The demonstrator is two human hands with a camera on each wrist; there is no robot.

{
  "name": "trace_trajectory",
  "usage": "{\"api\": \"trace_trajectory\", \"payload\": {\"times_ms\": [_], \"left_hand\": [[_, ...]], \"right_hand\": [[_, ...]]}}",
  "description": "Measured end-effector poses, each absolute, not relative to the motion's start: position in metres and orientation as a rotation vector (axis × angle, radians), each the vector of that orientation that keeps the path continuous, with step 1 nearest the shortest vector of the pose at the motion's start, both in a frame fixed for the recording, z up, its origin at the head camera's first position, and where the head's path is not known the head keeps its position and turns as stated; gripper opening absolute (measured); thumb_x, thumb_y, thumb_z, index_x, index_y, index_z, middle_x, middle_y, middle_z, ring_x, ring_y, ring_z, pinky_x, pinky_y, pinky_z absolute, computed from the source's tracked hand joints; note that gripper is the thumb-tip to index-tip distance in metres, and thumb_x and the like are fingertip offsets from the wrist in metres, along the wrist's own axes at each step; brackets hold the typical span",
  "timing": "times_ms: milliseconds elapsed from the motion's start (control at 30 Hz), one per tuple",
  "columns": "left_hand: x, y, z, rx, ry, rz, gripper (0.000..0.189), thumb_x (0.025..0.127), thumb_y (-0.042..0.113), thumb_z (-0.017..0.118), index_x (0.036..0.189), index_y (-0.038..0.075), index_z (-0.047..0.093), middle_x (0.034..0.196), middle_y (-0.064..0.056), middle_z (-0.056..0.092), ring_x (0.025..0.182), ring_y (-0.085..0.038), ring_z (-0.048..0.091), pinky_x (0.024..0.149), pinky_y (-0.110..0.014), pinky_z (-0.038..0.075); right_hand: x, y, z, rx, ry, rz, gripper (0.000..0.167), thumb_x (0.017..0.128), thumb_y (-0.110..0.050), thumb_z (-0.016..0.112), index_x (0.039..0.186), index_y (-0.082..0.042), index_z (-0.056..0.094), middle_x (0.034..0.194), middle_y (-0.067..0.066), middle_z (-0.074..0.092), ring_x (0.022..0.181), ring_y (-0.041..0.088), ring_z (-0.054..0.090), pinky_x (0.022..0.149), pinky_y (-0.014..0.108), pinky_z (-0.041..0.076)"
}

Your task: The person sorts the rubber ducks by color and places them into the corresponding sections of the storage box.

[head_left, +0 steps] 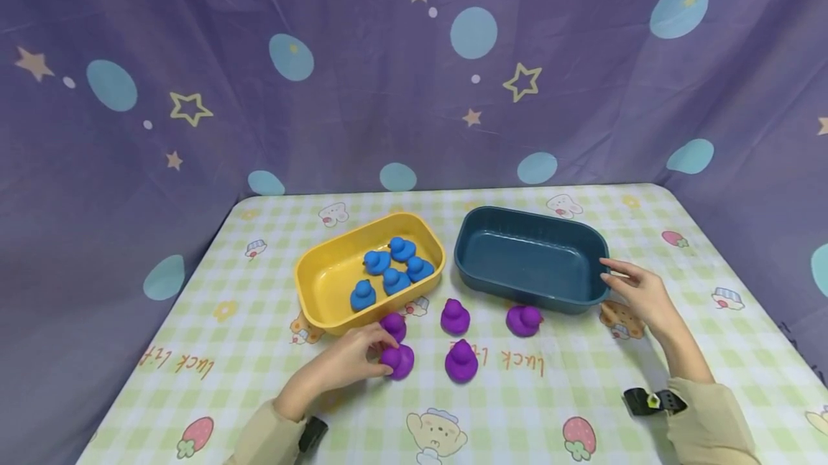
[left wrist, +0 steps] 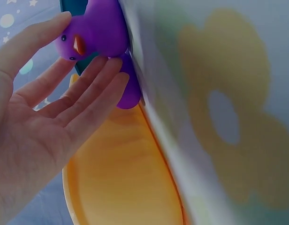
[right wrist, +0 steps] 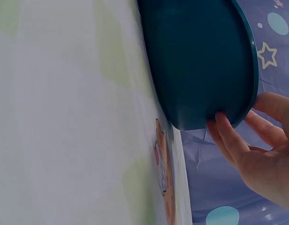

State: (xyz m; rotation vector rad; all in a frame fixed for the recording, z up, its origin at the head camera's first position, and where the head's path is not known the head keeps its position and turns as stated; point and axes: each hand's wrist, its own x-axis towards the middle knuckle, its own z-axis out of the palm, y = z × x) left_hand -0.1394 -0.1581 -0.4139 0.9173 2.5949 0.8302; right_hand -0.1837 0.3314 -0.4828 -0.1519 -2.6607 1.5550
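Observation:
My left hand (head_left: 352, 357) is at the near side of the yellow bin, thumb and fingers pinching the head of a purple rubber duck (head_left: 402, 362) on the table. In the left wrist view, this duck (left wrist: 109, 30) has an orange beak between thumb and fingers. Right behind it sits another purple duck (head_left: 393, 326), partly hidden by the fingers. Other purple ducks (head_left: 461, 362) stand to its right. At the right end of the dark teal bin (head_left: 533, 300), my right hand (head_left: 640, 296) touches the rim and outer wall with extended fingers (right wrist: 231, 138).
Several blue rubber ducks (head_left: 376, 261) lie in the yellow bin (head_left: 310, 292). No ducks show inside the teal bin. A purple duck (head_left: 524, 320) sits close before the teal bin. A patterned cloth covers the table (head_left: 504, 422); a purple curtain (head_left: 362, 127) hangs behind.

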Motion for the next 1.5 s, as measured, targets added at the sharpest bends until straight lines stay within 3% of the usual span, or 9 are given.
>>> {"api": "trace_trajectory", "payload": {"times_ms": [733,1167,1500], "left_hand": [[-0.146,-0.148,-0.398,0.969,2.604,0.817,0.027,0.073,0.018,0.071,0.096,0.007,0.062,0.092,0.003,0.057,0.079,-0.013,0.054,0.071,-0.027,0.048],[-0.157,-0.137,-0.385,1.036,2.646,0.795,0.028,0.075,0.020,0.069,0.099,0.008,0.062,0.095,0.002,0.060,0.086,-0.011,0.054,0.077,-0.026,0.046],[-0.171,-0.127,-0.374,1.037,2.600,0.853,0.028,0.077,0.018,0.068,0.101,0.005,0.063,0.093,0.001,0.058,0.083,-0.014,0.055,0.075,-0.028,0.047]], "right_hand": [[-0.181,0.326,-0.481,-0.239,-2.557,1.734,0.063,0.081,-0.051,0.053,0.131,-0.015,0.044,0.130,0.014,0.035,0.089,-0.009,0.047,0.072,0.015,0.048],[-0.183,0.328,-0.485,-0.247,-2.554,1.742,0.061,0.081,-0.051,0.053,0.131,-0.017,0.044,0.131,0.015,0.035,0.090,-0.009,0.047,0.073,0.012,0.046],[-0.168,0.311,-0.448,-0.224,-2.623,1.735,0.062,0.083,-0.049,0.052,0.132,-0.012,0.042,0.131,0.021,0.034,0.090,-0.011,0.046,0.077,0.016,0.047]]}}
